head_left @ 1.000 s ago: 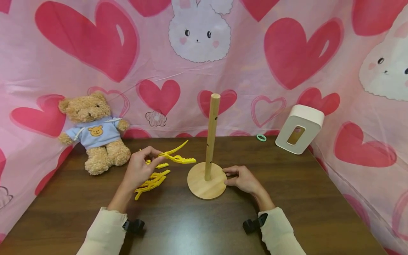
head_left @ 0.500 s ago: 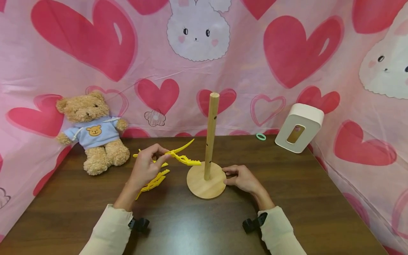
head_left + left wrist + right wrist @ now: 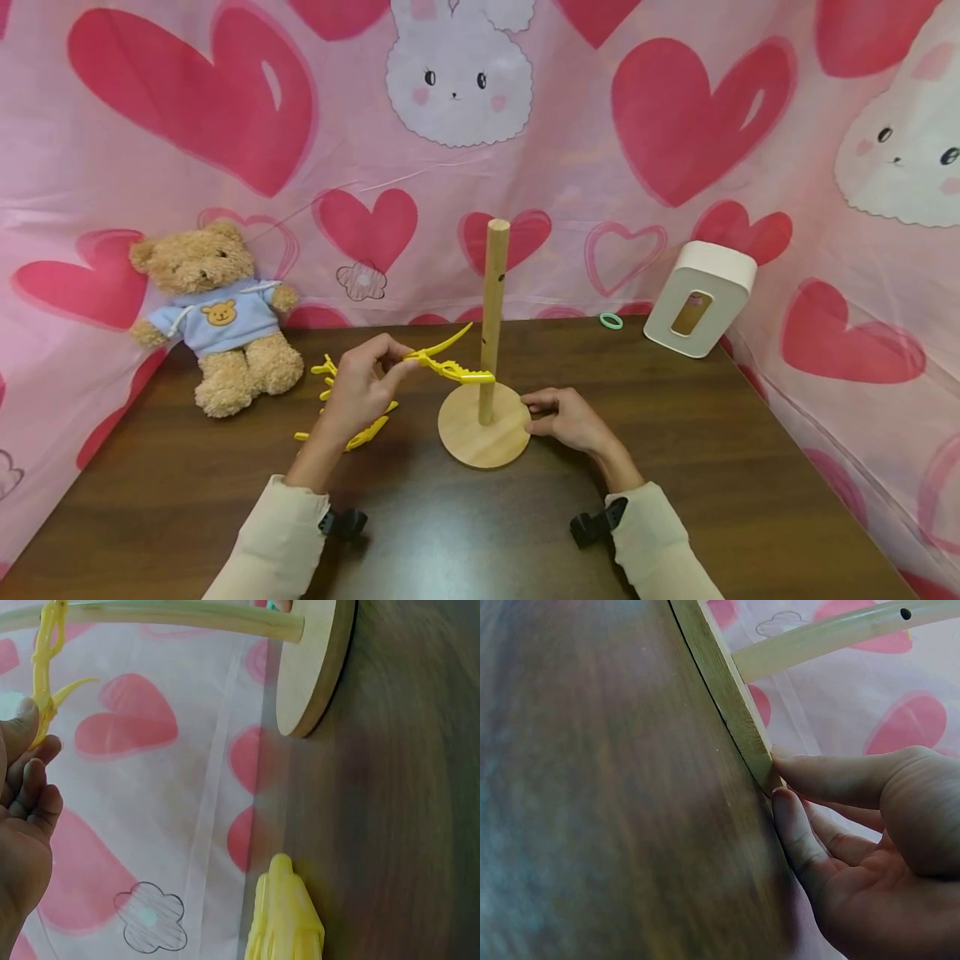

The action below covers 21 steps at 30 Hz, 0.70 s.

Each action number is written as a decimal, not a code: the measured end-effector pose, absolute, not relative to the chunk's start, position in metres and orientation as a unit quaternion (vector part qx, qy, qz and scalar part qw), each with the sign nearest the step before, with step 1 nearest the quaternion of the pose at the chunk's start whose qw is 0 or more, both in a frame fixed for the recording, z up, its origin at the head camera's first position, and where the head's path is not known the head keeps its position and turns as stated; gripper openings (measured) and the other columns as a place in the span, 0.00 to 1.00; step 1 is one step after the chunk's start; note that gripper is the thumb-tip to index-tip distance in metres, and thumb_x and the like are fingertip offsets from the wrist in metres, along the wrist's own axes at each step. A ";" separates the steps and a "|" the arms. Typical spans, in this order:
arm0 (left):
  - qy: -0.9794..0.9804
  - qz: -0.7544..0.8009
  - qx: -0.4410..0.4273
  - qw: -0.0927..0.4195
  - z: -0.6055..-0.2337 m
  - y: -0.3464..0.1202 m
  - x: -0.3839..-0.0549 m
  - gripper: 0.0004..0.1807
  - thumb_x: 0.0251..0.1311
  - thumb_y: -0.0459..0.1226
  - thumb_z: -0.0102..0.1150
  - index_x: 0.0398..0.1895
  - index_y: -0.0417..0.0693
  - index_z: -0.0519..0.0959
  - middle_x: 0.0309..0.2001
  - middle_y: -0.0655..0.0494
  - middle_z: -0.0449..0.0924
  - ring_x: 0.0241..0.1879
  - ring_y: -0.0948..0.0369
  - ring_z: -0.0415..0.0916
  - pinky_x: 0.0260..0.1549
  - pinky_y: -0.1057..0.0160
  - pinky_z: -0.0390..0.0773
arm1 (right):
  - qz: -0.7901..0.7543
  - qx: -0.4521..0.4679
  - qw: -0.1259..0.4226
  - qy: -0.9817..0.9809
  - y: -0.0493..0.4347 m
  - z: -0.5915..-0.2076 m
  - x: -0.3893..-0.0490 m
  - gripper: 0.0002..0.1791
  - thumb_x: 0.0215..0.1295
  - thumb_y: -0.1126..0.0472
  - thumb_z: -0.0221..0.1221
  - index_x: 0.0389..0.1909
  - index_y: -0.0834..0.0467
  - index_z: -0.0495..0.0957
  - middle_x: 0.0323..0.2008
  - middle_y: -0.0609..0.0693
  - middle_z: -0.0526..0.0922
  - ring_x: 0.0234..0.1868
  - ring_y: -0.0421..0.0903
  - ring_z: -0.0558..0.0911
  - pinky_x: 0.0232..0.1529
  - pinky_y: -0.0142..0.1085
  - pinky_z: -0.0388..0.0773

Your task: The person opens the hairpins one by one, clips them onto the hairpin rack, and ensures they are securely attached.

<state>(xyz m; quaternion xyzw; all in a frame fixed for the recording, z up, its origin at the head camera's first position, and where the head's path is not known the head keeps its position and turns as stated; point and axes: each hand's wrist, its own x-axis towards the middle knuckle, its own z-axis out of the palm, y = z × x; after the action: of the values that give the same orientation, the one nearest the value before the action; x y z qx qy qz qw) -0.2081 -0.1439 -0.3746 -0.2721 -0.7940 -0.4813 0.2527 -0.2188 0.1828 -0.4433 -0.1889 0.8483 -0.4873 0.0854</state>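
Note:
My left hand (image 3: 367, 379) pinches a yellow hair clip (image 3: 452, 369) by its handle end. The clip's two arms are spread apart, and its toothed arm overlaps the wooden post (image 3: 495, 292) in the head view; whether they touch I cannot tell. This post stands upright on a round wooden base (image 3: 461, 433), with small dark holes along it. At the base's right edge, my right hand (image 3: 568, 423) holds the rim between thumb and fingers, as the right wrist view shows. More yellow hair clips (image 3: 369, 435) lie on the table behind the left hand, partly hidden by it.
A teddy bear (image 3: 225, 321) in a blue top sits at the back left of the brown table (image 3: 465, 542). At the back right are a white box with a slot (image 3: 722, 283) and a small mint-green ring (image 3: 611, 321). A pink heart-patterned cloth (image 3: 570, 167) hangs behind.
My left hand has moved right with the hair clip, bringing its toothed arm up to the post. The right hand has stayed at the base.

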 end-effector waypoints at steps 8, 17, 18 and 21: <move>-0.795 -0.486 -0.273 0.240 -0.372 -0.134 -0.212 0.05 0.59 0.30 0.71 0.34 0.45 0.83 0.25 0.60 0.78 0.22 0.60 0.67 0.21 0.63 0.70 | -0.492 -0.182 0.084 0.847 0.182 -0.441 -0.217 0.23 0.58 0.70 0.69 0.55 0.71 0.81 0.50 0.63 0.84 0.51 0.57 0.81 0.51 0.45 0.78; -0.790 -0.478 -0.291 0.250 -0.370 -0.124 -0.212 0.07 0.57 0.29 0.72 0.33 0.43 0.81 0.24 0.59 0.75 0.23 0.61 0.68 0.23 0.64 0.70 | -0.495 -0.183 0.089 0.845 0.182 -0.441 -0.217 0.23 0.58 0.69 0.69 0.55 0.72 0.80 0.50 0.64 0.84 0.51 0.58 0.81 0.51 0.46 0.78; -0.791 -0.477 -0.291 0.250 -0.369 -0.123 -0.213 0.07 0.56 0.29 0.72 0.33 0.43 0.81 0.24 0.59 0.75 0.23 0.61 0.68 0.23 0.64 0.71 | -0.493 -0.183 0.089 0.846 0.182 -0.441 -0.217 0.23 0.58 0.69 0.69 0.55 0.72 0.80 0.50 0.63 0.84 0.51 0.58 0.81 0.51 0.45 0.78; -0.793 -0.475 -0.290 0.249 -0.369 -0.122 -0.213 0.08 0.55 0.28 0.73 0.33 0.42 0.81 0.25 0.59 0.75 0.24 0.60 0.68 0.23 0.63 0.71 | -0.485 -0.180 0.089 0.851 0.183 -0.443 -0.219 0.23 0.59 0.69 0.69 0.55 0.70 0.81 0.51 0.62 0.84 0.51 0.56 0.81 0.51 0.43 0.78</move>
<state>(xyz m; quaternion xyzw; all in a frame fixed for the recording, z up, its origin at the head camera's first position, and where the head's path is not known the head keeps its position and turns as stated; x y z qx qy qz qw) -0.2131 -0.1219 -0.3689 -0.2896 -0.7926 -0.4754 0.2489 -0.2186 0.1828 -0.4429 -0.1804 0.8508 -0.4854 0.0893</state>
